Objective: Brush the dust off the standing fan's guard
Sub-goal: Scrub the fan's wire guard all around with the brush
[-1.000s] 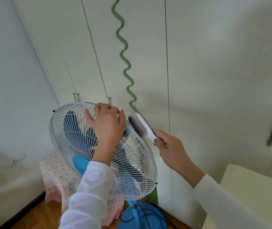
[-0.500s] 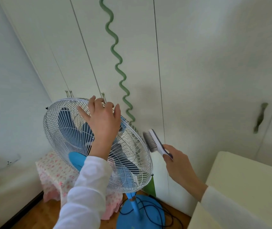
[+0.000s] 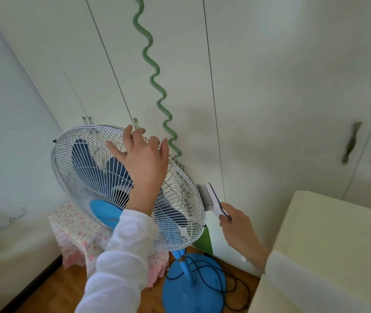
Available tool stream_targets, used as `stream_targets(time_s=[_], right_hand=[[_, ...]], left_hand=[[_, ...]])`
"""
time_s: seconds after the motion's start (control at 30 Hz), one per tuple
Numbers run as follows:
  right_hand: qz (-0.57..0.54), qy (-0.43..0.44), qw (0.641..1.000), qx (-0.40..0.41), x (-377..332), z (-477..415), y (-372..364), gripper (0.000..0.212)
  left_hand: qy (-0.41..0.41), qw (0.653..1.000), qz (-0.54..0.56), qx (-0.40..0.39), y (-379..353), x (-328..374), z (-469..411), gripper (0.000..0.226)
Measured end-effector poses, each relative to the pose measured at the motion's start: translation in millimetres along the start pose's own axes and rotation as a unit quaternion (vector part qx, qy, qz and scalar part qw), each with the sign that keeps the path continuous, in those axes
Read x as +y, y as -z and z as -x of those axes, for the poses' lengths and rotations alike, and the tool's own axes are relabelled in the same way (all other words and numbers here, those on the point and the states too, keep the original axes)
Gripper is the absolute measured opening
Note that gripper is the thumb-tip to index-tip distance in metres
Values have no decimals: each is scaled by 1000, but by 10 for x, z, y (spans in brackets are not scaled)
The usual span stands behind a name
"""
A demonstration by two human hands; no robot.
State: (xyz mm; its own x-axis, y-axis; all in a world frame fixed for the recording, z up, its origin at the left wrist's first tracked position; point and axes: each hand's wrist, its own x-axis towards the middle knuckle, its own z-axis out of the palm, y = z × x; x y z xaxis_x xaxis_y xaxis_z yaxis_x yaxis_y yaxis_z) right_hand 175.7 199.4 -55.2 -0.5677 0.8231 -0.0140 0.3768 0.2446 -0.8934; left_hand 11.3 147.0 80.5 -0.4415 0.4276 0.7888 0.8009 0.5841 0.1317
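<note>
The standing fan's white wire guard (image 3: 85, 168) faces up and left, with dark blue blades and a light blue hub behind it. My left hand (image 3: 145, 163) rests on the top right of the guard, fingers spread and fairly straight, fingertips at the rim. My right hand (image 3: 238, 231) grips the handle of a small white brush (image 3: 209, 198) with a dark back. Its bristles touch the outer right rim of the guard, below my left hand.
White wardrobe doors (image 3: 270, 86) with a wavy green handle (image 3: 157, 91) stand right behind the fan. A floral-covered stool (image 3: 76, 233) sits below left. The blue fan base (image 3: 193, 288) has a black cord (image 3: 232, 288) looped on it. A cream padded surface (image 3: 326, 245) fills the lower right.
The brush has slid down the guard's right rim from near the top to the lower right side. My left hand's fingers have spread and straightened on the guard.
</note>
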Motion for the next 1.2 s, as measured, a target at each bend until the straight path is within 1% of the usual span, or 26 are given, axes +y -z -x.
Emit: stream_targets(time_s=[0.1,0.23,0.3,0.37,0.43,0.53,0.7,0.9,1.0,1.03,1.1,1.17,1.2], right_hand=[[-22,-38,999,-16,86,-32,-70,35],[-42,-47,998,-26,102,-33,-70,36],[-59,-24,998,-5,69,-27,-26,36],[-85,11,996,23,31,-7,14,36],[-102,35,994,28,10,30,21,36],[-85,33,996,17,40,70,-27,36],[-24,-14,1000,-8,178,33,-142,38],[19,-39,998,-48,314,-75,-267,34],[8,-69,994,-87,308,-174,-229,36],[7,-66,994,-82,276,-221,-180,36],[15,-28,999,-37,150,-338,-48,33],[-34,31,999,10,-84,-470,101,33],[-72,60,995,18,-232,-533,177,34]], left_hand=[[4,1000,2,1,9,9,1,35],[-5,1000,16,5,6,86,41,23],[-25,999,29,8,-5,140,64,19],[-51,998,39,10,-23,197,70,19],[-80,996,45,5,-39,256,93,20],[-103,994,27,-22,-65,305,147,24],[-104,993,-17,-57,-70,292,162,30],[-101,994,-13,-48,-54,244,155,27],[-91,995,10,-29,-50,199,130,25],[-86,996,21,-20,-47,184,114,23],[-70,997,33,1,-33,147,72,20],[-43,999,29,16,-12,109,14,19],[-26,999,23,17,-1,94,-15,20]])
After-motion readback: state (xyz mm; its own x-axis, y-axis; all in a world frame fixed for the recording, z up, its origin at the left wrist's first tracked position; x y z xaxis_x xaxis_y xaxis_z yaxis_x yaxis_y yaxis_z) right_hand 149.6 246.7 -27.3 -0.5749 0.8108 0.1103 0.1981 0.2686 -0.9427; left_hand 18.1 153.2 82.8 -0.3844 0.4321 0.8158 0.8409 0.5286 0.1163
